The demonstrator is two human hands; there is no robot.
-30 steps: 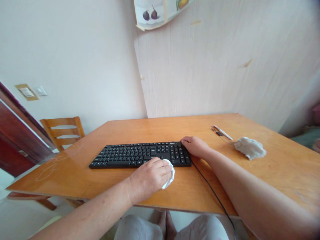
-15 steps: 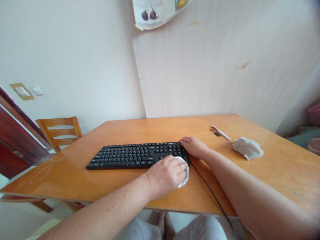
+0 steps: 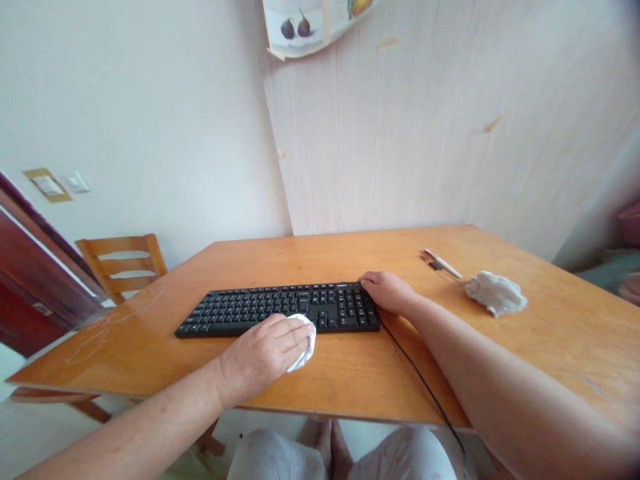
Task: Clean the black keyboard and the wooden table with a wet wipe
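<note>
A black keyboard [image 3: 320, 308] lies flat on the wooden table, its cable [image 3: 420, 375] running from the right end down over the near edge. My left hand [image 3: 265, 353] is closed on a folded white cloth [image 3: 307, 348], which meets the keyboard's front edge left of the arrow keys. Part of the cloth is hidden under the fingers. At the keyboard's far right corner, my right hand [image 3: 389, 292] holds on with its fingers; the thumb does not show.
To the right on the table [image 3: 555, 353] lies a crumpled whitish cloth [image 3: 496, 293]. Behind it are a white pen [image 3: 444, 263] and a small black item [image 3: 435, 266] with thin metal pieces. A wooden chair [image 3: 125, 265] stands at the left, and a wall closes off the back.
My left hand has slid left along the keyboard's front edge with the cloth, uncovering the arrow keys and number pad. My right hand stays on the right corner.
</note>
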